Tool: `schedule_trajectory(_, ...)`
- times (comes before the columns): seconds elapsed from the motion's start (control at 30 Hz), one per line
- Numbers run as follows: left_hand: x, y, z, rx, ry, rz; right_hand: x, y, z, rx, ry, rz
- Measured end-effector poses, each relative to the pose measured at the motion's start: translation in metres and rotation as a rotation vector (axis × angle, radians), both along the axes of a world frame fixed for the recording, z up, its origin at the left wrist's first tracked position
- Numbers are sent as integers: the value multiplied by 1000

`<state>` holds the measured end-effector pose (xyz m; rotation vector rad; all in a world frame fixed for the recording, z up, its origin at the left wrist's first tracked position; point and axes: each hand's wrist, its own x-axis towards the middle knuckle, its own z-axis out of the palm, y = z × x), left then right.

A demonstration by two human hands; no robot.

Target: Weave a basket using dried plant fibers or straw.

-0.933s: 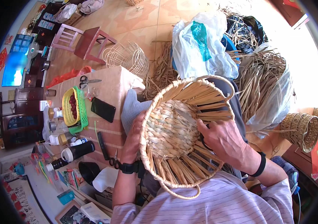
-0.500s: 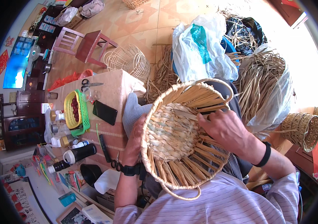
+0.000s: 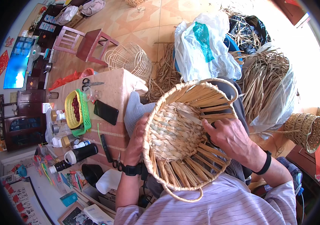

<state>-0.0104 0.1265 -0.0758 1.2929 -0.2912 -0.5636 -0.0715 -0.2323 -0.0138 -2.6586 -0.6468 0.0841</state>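
A round straw basket (image 3: 175, 133) with a braided rim, a tightly woven base and spaced straw ribs in its wall rests tilted on my lap. My left hand (image 3: 139, 138) grips its left rim, fingers partly hidden behind the wall. Inside, toward the right wall, my right hand (image 3: 229, 137) is closed round a tool with a pointed, flat blade (image 3: 189, 116). Its dark handle is mostly covered by my fingers, so its exact kind is unclear. The blade lies over the woven base. A loop handle (image 3: 184, 199) curves out from the near rim.
Left of me, a cloth-covered table (image 3: 118, 84) holds scissors (image 3: 92, 83), a phone (image 3: 106, 112) and a yellow basket (image 3: 68, 108) of red fruit. Ahead lie a plastic bag (image 3: 201, 48), dried straw (image 3: 263, 80) and a wire frame (image 3: 130, 60). Another woven basket (image 3: 302, 129) is at right.
My right hand has shifted slightly right and down with the bladed tool, whose blade still lies over the base. The basket has barely moved, and my left hand stays on its rim.
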Motion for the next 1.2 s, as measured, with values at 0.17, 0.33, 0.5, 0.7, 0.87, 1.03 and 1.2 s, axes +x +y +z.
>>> schedule_trajectory(0.17, 33, -3, 24, -237, 262, -322, 8, 4, 2, -183, -36, 142)
schedule_trajectory(0.33, 6, -18, 32, 211, 202, 0, 15, 11, 1, -393, -90, 227)
schedule_trajectory(0.5, 2, -17, 32, 196, 167, 36, 17, 1, -6, -227, -93, 140)
schedule_trajectory(0.7, -6, -10, 27, 187, 149, 77, -5, 6, 1, -18, -16, -22)
schedule_trajectory(0.87, -7, -10, 22, 170, 134, 107, -1, 6, 2, -57, 8, 15)
schedule_trajectory(1.03, -5, -13, 20, 88, 150, 91, 1, 9, -4, -221, -40, 140)
schedule_trajectory(1.2, -7, -11, 18, 162, 145, 92, -4, 5, 14, -73, 51, -28)
